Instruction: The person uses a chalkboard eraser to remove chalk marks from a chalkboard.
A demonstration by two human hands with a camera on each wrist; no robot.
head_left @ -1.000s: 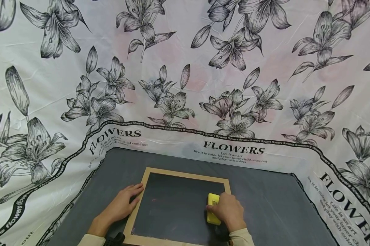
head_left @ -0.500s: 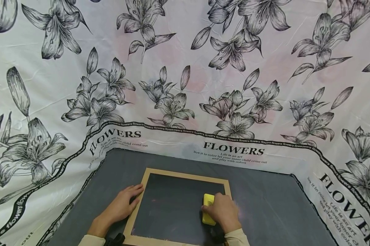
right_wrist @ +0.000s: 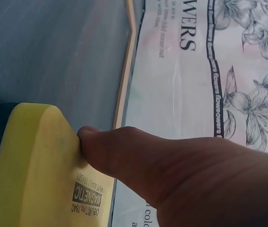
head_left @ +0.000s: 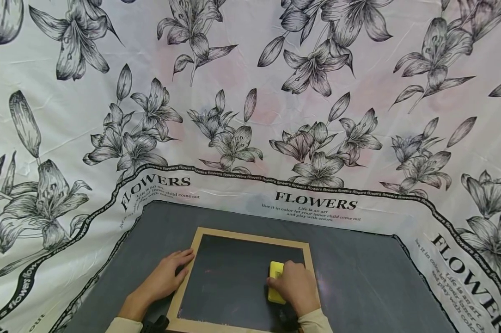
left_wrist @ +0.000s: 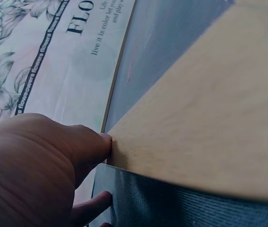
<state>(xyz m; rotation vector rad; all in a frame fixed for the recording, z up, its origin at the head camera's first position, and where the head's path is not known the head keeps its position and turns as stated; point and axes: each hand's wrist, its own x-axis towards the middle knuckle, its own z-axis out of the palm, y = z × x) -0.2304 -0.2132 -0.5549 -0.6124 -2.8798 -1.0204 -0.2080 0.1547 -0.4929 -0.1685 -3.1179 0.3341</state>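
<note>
A small chalkboard [head_left: 229, 282] in a light wooden frame [head_left: 254, 237] lies on the dark table, with faint reddish marks on its surface. On its right half, my right hand [head_left: 299, 286] grips a yellow whiteboard eraser [head_left: 273, 296], dark pad facing the board. The right wrist view shows the thumb pressed against the printed top of the eraser [right_wrist: 53, 165]; the other fingers are hidden there. My left hand [head_left: 164, 276] rests at the left side of the frame, its fingertips and thumb touching the wood. In the left wrist view, the thumb [left_wrist: 93, 144] meets the frame's edge.
The dark grey tabletop [head_left: 371, 277] extends on both sides of the board. Behind and beside it hangs a white cloth [head_left: 234, 138] printed with black lilies and lettering. A black wrist device [head_left: 155, 323] sits near the board's lower left corner.
My right hand has slid the eraser leftward across the chalkboard, a little at a time. The left hand and the board have stayed in place.
</note>
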